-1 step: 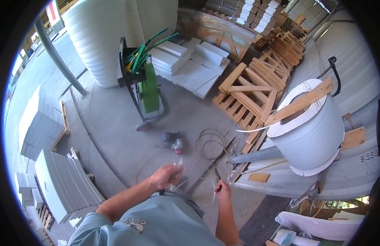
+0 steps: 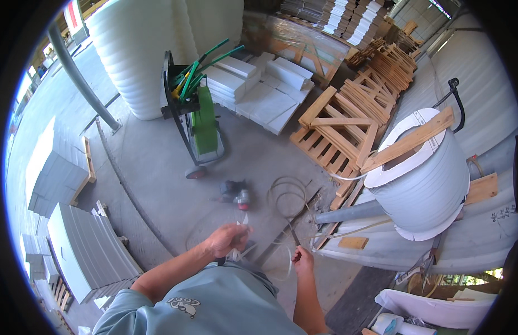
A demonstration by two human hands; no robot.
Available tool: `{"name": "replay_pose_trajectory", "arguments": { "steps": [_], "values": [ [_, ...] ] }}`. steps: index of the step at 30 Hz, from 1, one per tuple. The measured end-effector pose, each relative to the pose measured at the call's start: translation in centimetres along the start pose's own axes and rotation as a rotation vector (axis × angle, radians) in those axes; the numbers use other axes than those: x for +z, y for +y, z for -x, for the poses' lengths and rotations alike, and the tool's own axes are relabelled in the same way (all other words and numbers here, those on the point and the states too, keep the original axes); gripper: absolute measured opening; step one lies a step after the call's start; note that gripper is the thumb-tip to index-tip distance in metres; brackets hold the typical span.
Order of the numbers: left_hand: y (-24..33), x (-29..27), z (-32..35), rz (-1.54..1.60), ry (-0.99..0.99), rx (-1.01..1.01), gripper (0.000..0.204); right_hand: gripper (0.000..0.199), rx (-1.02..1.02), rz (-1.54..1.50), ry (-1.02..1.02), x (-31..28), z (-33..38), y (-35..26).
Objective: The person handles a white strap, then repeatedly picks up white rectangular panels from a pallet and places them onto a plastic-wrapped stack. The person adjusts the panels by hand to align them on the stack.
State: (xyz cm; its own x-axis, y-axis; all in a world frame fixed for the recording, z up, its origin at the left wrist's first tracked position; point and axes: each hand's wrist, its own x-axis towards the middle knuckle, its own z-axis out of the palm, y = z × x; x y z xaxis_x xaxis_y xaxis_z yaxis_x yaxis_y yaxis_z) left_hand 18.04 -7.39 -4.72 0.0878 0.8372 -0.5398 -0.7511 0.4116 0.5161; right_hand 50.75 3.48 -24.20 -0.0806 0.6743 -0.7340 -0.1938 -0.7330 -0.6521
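Note:
My left hand (image 2: 228, 240) is closed in front of my waist on a white strip (image 2: 246, 220), whose tip sticks up past the fingers. To its right and a little lower, my right hand (image 2: 302, 259) is closed round a slim dark object (image 2: 295, 237), which could be a knife; its exact kind is unclear. Pale looped strap (image 2: 289, 267) hangs close to the right hand. On the floor ahead lie a loose coil of strap (image 2: 287, 207) and a blurred dark tool with a red end (image 2: 235, 192).
A large white strap reel (image 2: 421, 184) with a wooden plank (image 2: 409, 137) across it stands at right. Wooden frames (image 2: 348, 123) lean behind it. Ahead is a green-and-black wheeled cart (image 2: 204, 125); white slabs (image 2: 94, 254) are stacked at left beside a grey post (image 2: 83, 84).
The loose white strap end by the reel has shifted slightly. My hands hold almost the same place and grip.

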Motion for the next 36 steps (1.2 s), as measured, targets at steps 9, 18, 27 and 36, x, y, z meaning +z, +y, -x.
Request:
{"name": "replay_pose_trajectory", "arguments": {
  "steps": [9,18,27,36],
  "values": [
    [4.4,-2.1,-1.3,-0.094,0.310,0.564,0.022,0.015,-0.125,0.204,-0.070,1.5,2.0,-0.5],
    [9.8,-2.6,1.8,-0.037,0.466,0.800,0.026,0.015,0.024,0.131,-0.026,-0.8,-0.8,0.7],
    [10.3,-3.1,2.3,-0.564,0.773,0.674,0.026,0.017,-0.138,0.286,0.115,-0.9,-4.0,-2.4],
    [6.1,-9.5,-1.9,-0.618,0.575,0.282,0.029,0.024,-0.650,0.675,0.474,-1.0,-14.8,-11.9]
  ]
}}
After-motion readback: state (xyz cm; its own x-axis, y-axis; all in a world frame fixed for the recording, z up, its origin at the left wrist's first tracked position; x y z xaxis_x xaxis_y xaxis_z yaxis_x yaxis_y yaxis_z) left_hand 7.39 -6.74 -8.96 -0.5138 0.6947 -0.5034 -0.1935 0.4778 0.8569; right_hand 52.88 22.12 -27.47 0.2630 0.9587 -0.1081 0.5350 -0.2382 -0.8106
